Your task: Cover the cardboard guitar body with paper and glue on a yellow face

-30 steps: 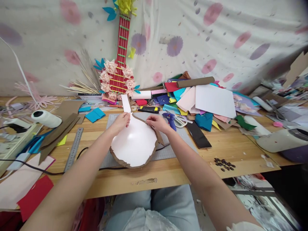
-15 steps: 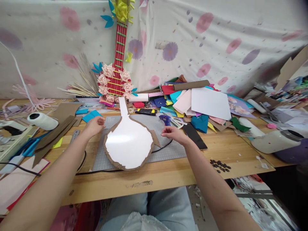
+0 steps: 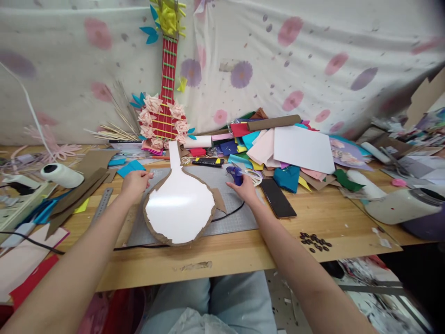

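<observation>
A white, brown-edged, long-necked cutout (image 3: 179,204) lies on the grey gridded mat (image 3: 236,218) between the left hand (image 3: 136,184) and the right hand (image 3: 247,189), the latter at a blue glue gun (image 3: 235,174), neither grip's closure discernible.

The right hand (image 3: 245,189) covers part of the blue glue gun (image 3: 234,175), so its grip cannot be told. The left forearm (image 3: 92,253) hides the ruler's (image 3: 103,202) near end. The far-right heap (image 3: 426,121) is blurred.
</observation>
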### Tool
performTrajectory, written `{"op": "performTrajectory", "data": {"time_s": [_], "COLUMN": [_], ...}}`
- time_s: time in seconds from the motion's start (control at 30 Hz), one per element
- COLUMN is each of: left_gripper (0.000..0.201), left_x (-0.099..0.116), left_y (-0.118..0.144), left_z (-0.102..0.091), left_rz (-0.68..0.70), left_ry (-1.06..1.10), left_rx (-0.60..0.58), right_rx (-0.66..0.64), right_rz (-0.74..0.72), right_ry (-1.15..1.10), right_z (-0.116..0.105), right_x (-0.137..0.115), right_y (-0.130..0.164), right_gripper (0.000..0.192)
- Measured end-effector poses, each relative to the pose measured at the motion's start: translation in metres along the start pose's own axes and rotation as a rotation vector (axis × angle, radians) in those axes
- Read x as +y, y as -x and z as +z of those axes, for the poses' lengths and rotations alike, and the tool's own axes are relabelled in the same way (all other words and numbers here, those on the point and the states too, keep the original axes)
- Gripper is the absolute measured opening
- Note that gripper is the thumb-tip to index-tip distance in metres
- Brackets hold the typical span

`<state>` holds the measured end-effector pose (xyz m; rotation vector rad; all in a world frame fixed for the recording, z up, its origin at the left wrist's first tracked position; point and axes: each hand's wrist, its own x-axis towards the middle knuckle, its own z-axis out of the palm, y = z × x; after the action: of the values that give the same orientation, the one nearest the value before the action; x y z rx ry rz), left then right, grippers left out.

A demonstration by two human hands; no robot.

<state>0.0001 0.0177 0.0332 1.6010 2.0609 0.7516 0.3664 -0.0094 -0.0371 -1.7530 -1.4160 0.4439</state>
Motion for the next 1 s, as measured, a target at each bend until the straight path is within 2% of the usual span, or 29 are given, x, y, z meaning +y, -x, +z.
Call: {"op": "performTrajectory", "data": {"time_s": [0.07, 0.17, 0.3, 0.43, 0.5, 0.6, 0.73, 0.83, 1.0], "left_gripper": [0.033, 0.047, 0.031, 0.036, 0.043, 0.055, 0.057, 0.053, 0.065], "left_x": [0.004, 0.009, 0.013, 0.020, 0.024, 0.032, 0.044, 0.055, 0.071], "left_y": [0.004, 0.007, 0.005, 0.002, 0.001, -0.001, -0.008, -0.015, -0.024], "left_z": [-0.001, -0.001, 0.004, 0.011, 0.012, 0.011, 0.009, 0.012, 0.022], "left_rz": [-0.023, -0.019, 0.105, 0.187, 0.301, 0.577, 0.878, 0.963, 1.034], "left_ry": [-0.139, -0.264, -0.261, -0.267, -0.320, -0.412, -0.539, -0.696, -0.865], "left_rx": [0.002, 0.019, 0.070, 0.024, 0.039, 0.090, -0.046, -0.144, -0.207], "right_rx": [0.052, 0.061, 0.113, 0.087, 0.064, 0.047, 0.056, 0.066, 0.071], "right_rz": [0.028, 0.035, 0.030, 0.119, 0.146, 0.178, 0.165, 0.143, 0.144], "right_ry": [0.036, 0.040, -0.026, -0.105, -0.118, -0.114, -0.096, -0.086, -0.101], "right_z": [0.009, 0.016, 0.014, 0.007, 0.004, 0.002, 0.003, 0.004, 0.004], "right_x": [-0.001, 0.003, 0.008, 0.007, 0.005, 0.002, 0.002, 0.004, 0.006], "right_y": [-0.002, -0.003, 0.003, 0.010, 0.012, 0.013, 0.013, 0.013, 0.013], "right_gripper": [0.053, 0.037, 0.029, 0.033, 0.034, 0.036, 0.037, 0.038, 0.038]}}
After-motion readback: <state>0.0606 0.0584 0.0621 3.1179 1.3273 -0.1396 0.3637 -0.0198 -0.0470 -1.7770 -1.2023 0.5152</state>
